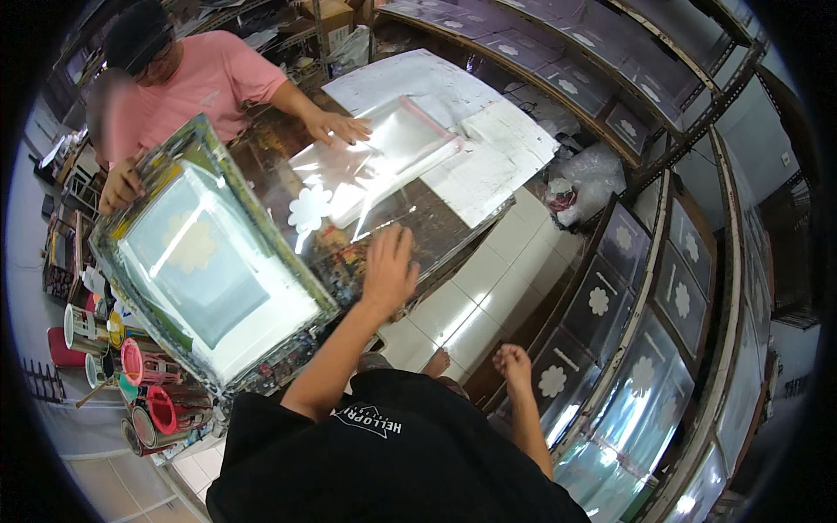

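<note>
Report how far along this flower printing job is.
Done: rack shelves hold many clear sheets with white flowers, and one fresh white flower print lies on the table. In hand: the co-worker tilts the screen frame up; the left hand rests at the table edge, the right hand hangs fisted. Left: a stack of unprinted sheets.

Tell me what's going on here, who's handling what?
Two people work at a printing table. The wearer's left hand reaches flat over the table's near edge, close to a clear plastic sheet with a white flower print; the right hand hangs closed at the side, holding nothing visible. A co-worker in a pink shirt tilts up a framed printing screen with one hand and presses a stack of clear bags with the other.
</note>
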A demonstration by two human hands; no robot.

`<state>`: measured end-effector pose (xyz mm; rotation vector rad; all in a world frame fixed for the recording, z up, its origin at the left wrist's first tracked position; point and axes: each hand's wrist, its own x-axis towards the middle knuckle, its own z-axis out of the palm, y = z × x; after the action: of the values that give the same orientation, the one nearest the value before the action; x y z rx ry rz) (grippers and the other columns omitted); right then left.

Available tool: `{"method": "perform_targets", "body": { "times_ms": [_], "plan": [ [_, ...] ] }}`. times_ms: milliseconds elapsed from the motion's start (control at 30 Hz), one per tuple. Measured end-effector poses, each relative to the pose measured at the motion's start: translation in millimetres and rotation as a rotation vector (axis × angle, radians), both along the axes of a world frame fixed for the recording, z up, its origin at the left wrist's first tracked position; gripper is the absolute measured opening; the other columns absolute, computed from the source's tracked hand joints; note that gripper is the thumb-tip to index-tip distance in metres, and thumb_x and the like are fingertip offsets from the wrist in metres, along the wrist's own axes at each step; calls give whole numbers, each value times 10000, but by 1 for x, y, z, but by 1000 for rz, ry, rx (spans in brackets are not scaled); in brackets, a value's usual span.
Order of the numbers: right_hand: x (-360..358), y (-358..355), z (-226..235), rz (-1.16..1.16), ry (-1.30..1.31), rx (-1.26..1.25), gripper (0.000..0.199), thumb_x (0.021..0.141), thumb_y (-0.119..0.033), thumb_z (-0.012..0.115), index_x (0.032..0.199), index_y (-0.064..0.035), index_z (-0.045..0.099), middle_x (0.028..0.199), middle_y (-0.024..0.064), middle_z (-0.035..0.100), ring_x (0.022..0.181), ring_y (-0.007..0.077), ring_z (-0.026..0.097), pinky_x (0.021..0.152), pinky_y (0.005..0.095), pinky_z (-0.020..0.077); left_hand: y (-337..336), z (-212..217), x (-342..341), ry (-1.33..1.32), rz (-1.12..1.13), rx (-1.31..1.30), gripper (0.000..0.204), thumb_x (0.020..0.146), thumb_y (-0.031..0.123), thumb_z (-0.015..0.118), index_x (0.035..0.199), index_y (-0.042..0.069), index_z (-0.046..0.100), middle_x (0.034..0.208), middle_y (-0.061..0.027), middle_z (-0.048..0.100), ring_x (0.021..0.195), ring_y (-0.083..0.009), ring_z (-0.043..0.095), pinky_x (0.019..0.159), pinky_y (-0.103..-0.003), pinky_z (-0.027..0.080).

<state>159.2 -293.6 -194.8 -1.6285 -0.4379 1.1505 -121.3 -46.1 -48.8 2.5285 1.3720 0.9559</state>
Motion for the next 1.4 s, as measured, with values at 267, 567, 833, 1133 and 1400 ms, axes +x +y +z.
{"method": "perform_targets", "body": {
  "times_ms": [267, 567, 833, 1133, 1400],
  "plan": [
    [49, -31, -28, -22, 82, -108, 123, 1006, -137, 571, 1096, -62, 608, 967, 53, 660, 822, 154, 657, 692, 284, 535, 120, -51, 53, 518, 146, -75, 476, 855, 185, 660, 1284, 9, 554, 1285, -143, 579, 1210, -308, 524, 1097, -560, 316],
    [39, 46, 71, 27, 349, 153, 344, 1015, -304, 587, 1277, -86, 538, 1236, 93, 593, 1108, 245, 619, 930, 382, 509, 29, -42, 110, 281, -214, 178, 314, 868, 146, 621, 1164, 47, 646, 1217, -90, 642, 1094, -255, 574, 1063, -545, 361],
    [27, 95, 164, 171, 363, 362, 459, 1028, -331, 553, 1391, -56, 499, 1365, 100, 534, 1224, 270, 562, 1002, 414, 473, -87, 9, 128, 173, -646, 172, 411, 834, 131, 654, 1231, 28, 623, 1310, -95, 615, 1141, -253, 563, 1074, -546, 348],
    [-25, -26, 148, -77, -72, 244, 320, 969, -228, 609, 1207, -19, 653, 1090, 83, 688, 958, 169, 666, 846, 316, 529, -191, -2, 71, 176, -1075, 99, 473, 844, 178, 683, 1279, 13, 599, 1405, -149, 543, 1210, -323, 514, 1114, -566, 303],
    [-66, -200, 171, -421, -369, 152, 407, 897, 57, 439, 1254, -36, 611, 1117, 100, 694, 967, 172, 707, 793, 290, 558, -260, -12, 2, 5, -1340, -118, 519, 818, 214, 726, 1271, 3, 588, 1376, -198, 531, 1204, -390, 501, 1037, -538, 375]
  ]
}}
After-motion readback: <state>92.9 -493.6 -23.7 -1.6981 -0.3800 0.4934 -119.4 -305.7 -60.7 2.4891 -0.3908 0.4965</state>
